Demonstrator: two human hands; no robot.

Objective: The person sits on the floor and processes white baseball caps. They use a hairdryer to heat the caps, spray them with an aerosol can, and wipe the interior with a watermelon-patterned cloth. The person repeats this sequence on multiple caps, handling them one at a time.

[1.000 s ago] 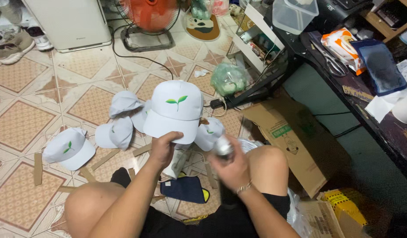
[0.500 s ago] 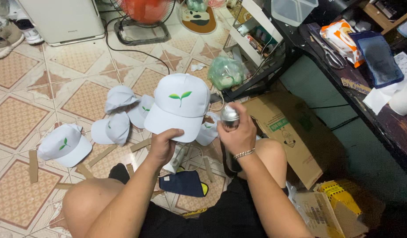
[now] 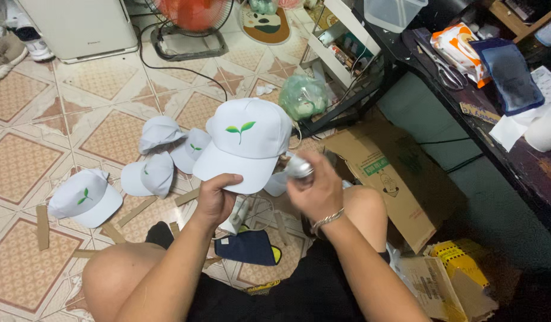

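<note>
Holding a white cap by its brim, a small silvery thing beside it

Gripping the brim from below, the left hand (image 3: 214,200) has its fingers curled shut on the front edge of the cap (image 3: 245,143), thumb on top. The cap sits above and beyond the fingers, held over the floor in front of the knees. Its long axis runs from brim to crown, away from the person; the brim points back toward the person, the crown toward the fan (image 3: 192,24). A green sprout mark faces up on the front panel.

The right hand (image 3: 316,191) is just right of the brim, its fingers closed round a small silvery object (image 3: 299,168). It is blurred and I cannot tell what it is. It lies near the brim's right corner; whether it touches is unclear. A bracelet (image 3: 326,219) circles that wrist.

Further out, more white caps (image 3: 162,155) lie on the tiled floor (image 3: 25,161) to the left, one (image 3: 85,198) apart from the rest. A cardboard box (image 3: 386,173) lies to the right.
</note>
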